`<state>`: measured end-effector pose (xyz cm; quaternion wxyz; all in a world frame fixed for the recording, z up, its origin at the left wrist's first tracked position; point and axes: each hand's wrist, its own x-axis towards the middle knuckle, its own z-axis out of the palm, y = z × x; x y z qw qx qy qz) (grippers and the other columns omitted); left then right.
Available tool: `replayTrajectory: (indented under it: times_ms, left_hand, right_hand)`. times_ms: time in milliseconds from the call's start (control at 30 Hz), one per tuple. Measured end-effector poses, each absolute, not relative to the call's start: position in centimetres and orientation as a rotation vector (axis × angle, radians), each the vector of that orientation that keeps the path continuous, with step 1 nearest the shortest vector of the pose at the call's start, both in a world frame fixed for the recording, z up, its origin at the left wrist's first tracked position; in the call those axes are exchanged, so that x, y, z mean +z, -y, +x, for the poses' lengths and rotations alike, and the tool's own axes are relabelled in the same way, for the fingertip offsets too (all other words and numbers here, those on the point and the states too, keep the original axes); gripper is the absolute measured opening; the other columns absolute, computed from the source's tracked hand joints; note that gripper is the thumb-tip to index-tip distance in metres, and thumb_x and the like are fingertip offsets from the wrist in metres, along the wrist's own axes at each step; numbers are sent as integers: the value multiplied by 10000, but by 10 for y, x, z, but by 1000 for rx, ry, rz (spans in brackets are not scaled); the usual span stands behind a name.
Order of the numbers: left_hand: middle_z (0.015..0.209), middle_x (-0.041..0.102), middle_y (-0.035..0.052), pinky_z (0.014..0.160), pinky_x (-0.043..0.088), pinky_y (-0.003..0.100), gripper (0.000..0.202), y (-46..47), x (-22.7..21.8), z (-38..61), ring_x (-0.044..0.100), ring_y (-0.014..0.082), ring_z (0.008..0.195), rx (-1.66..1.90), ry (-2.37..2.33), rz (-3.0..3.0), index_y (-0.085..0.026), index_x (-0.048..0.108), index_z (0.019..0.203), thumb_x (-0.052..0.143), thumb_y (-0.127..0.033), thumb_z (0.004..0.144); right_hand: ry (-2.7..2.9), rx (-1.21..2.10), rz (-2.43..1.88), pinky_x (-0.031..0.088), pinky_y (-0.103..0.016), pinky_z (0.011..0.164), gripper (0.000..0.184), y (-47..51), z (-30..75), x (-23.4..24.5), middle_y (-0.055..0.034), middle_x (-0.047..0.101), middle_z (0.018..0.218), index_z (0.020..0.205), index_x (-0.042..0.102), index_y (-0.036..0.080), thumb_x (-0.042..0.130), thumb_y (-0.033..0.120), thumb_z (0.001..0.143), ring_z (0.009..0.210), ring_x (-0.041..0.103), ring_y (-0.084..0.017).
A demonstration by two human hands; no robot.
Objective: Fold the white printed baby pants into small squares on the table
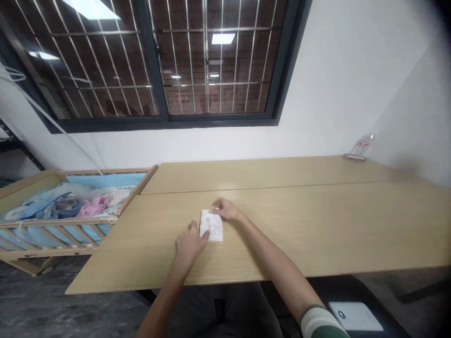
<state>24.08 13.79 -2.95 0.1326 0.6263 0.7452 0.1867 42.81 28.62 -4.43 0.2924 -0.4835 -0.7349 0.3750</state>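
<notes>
A small flat white packet (213, 225), with faint markings too small to read, lies on the wooden table (299, 220) in front of me. My left hand (190, 241) is at its left side, fingers curled and thumb over the lower left edge. From the right, my right hand (226, 209) pinches the packet's top edge between thumb and fingers. What the undersides of my fingers do is hidden.
To the left stands a wooden crib (59, 230) with blue lining and bedding. A clear plastic bottle (363, 144) leans in the far right corner. Below the table's front edge, a white phone (355, 316) lies on a dark surface. A barred window (211, 61) is ahead.
</notes>
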Motion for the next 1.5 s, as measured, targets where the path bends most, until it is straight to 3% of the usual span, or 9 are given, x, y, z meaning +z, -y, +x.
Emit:
replayTrajectory:
  times_ms: [100,200,300,367,533,867,1200,1367,1500]
  left_hand:
    - [1065,709,199,878,488,466,491,-120,-29,249,671,378,1026,535,-2296,2037,-132,602,1156,514,-561,934]
    - [1345,608,233,1019,453,472,562,-101,-43,264,565,372,1255,746,-2210,2310,-87,546,1327,482,-511,964]
    - [1515,475,251,1106,403,483,633,-90,-64,281,415,379,1422,888,-2121,2446,-40,437,1466,465,-450,985]
    - [1522,467,256,1100,410,500,615,-88,-75,288,390,390,1440,905,-2096,2476,-40,458,1462,464,-436,991]
    - [1438,546,254,1130,382,552,571,-88,-80,291,426,396,1410,922,-2032,2464,-83,590,1368,477,-493,986]
    - [1503,498,258,1153,354,593,601,-86,-74,290,376,412,1456,811,-1997,2310,-107,578,1393,466,-521,973]
    - [1570,433,218,1134,380,542,600,-86,-73,290,355,389,1471,783,-2062,2347,-147,512,1481,481,-470,976]
    - [1584,423,200,1121,389,544,606,-86,-74,289,371,385,1460,793,-2068,2345,-182,476,1513,485,-461,975]
    - [1589,413,200,1121,389,542,610,-85,-74,289,373,389,1459,795,-2057,2337,-187,461,1525,484,-450,975]
  right_hand:
    - [2042,830,-1174,549,-384,879,496,-280,431,-42,-138,692,1128,1221,607,145,718,487,879,1005,666,-239]
    - [2189,597,-1026,425,-488,1119,531,-263,429,-26,-182,581,1417,1392,549,169,520,527,1001,1311,550,-290]
    - [2451,542,-834,256,-491,1245,578,-237,423,-7,-113,369,1637,1547,419,242,367,540,1055,1508,339,-270]
    - [2616,568,-701,180,-467,1276,588,-220,417,1,-56,254,1692,1596,339,282,333,537,1066,1557,235,-243]
    - [2777,711,-511,110,-415,1296,563,-197,412,-6,-5,293,1674,1600,326,311,344,508,1073,1565,209,-201]
    - [2612,905,-632,162,-416,1295,528,-218,424,-26,8,430,1601,1504,510,314,486,527,1022,1528,318,-208]
    - [2663,823,-728,82,-430,1308,579,-244,428,-29,14,313,1654,1575,379,321,426,544,1042,1556,240,-205]
    - [2594,801,-753,120,-412,1311,591,-258,431,-37,21,321,1652,1558,418,307,474,553,1024,1551,256,-203]
    - [2577,750,-796,125,-423,1312,607,-262,433,-42,-11,289,1663,1579,384,259,413,545,1045,1559,232,-208]
